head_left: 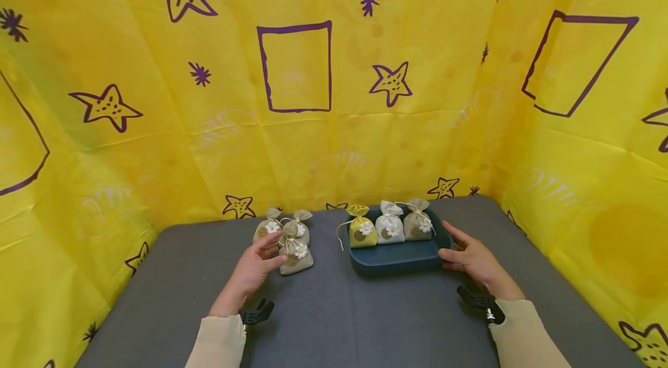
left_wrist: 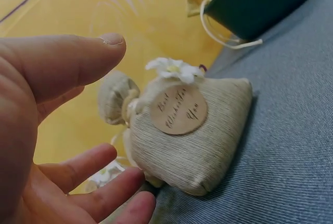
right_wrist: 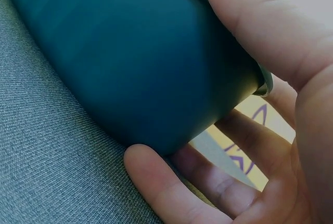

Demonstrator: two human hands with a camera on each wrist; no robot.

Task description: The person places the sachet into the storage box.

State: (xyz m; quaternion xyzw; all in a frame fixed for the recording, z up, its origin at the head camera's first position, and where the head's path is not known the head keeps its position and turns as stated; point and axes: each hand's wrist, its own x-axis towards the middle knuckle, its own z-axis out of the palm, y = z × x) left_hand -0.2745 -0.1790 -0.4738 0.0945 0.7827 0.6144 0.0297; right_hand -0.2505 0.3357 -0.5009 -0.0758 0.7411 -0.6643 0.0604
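My left hand (head_left: 249,271) reaches toward a group of three beige drawstring sachets, its fingers spread. Nearest to it is the front sachet (head_left: 299,267), which bears a white flower and a round tag. In the left wrist view this sachet (left_wrist: 182,148) rests on the cloth between thumb and fingers, with nothing gripped. Behind it stand the other two beige sachets (head_left: 260,233). My right hand (head_left: 476,263) holds the right end of a dark teal tray (head_left: 399,261), thumb at the rim and fingers along the outer wall and bottom edge.
Inside the tray, a yellow sachet (head_left: 361,239), a white sachet (head_left: 389,236) and a beige sachet (head_left: 417,230) stand in a row along the back. One cord hangs over the left rim. A grey cloth-covered table (head_left: 334,316) meets a yellow patterned curtain (head_left: 297,148) behind.
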